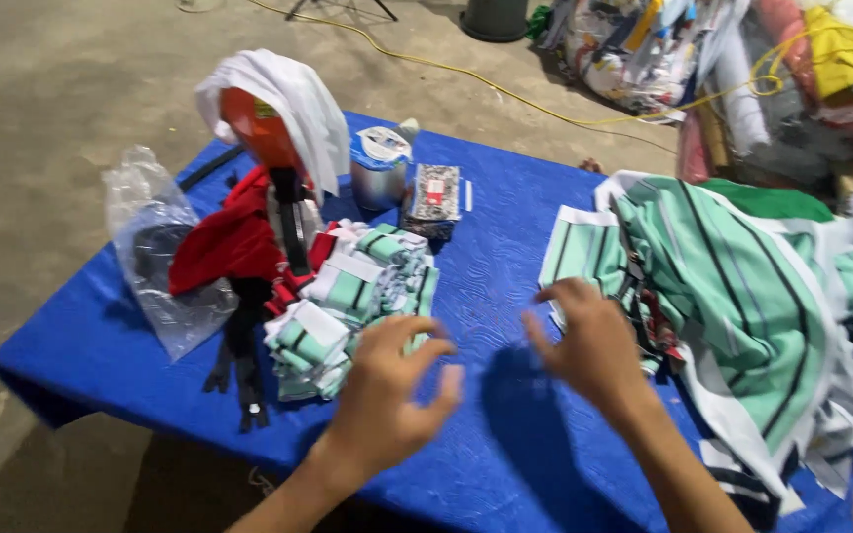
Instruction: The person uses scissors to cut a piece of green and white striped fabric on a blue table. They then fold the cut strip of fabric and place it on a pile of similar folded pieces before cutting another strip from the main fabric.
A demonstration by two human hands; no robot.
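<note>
My left hand [387, 390] hovers over the blue table [491, 286] with fingers spread and nothing in it, just right of a stack of small green, white and black striped fabric pieces [352, 301]. My right hand [584, 341] is also empty, fingers apart, its fingertips close to the edge of a big heap of green-and-white striped cloth [742, 286] on the right.
An orange object draped in white cloth [273, 114] stands on a black post, red fabric [224, 242] and black zippers [241, 360] below it. A clear plastic bag [150, 247] lies left. A metal tin [379, 168] and a patterned box [433, 197] sit behind. Yellow cable [505, 94] and piled fabrics [742, 59] lie on the floor.
</note>
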